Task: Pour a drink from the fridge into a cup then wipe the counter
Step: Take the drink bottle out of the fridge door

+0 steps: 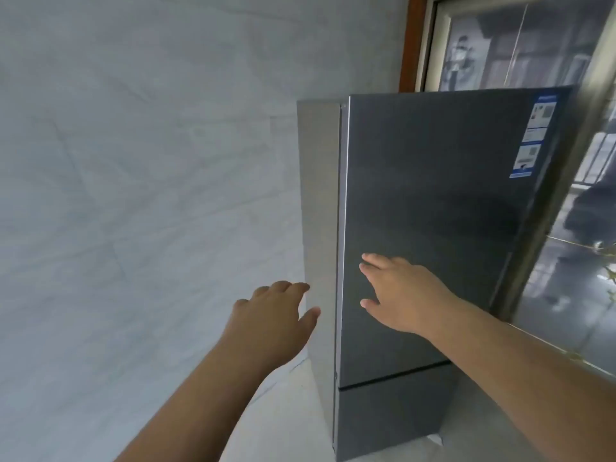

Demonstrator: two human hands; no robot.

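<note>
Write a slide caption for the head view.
Both open hands, left hand and right hand, reach the closed fridge.

Soft daylight, mild blur, wide-angle edge warping.

pale marbled floor (383, 441) carries the dark grey fridge (433, 211), doors closed.

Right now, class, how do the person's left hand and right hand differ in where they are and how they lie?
The left hand is beside the fridge's pale side panel; the right hand lies over the dark upper door. The left hand sits lower; the right hand is higher. Both have relaxed, spread fingers and hold nothing.
</note>
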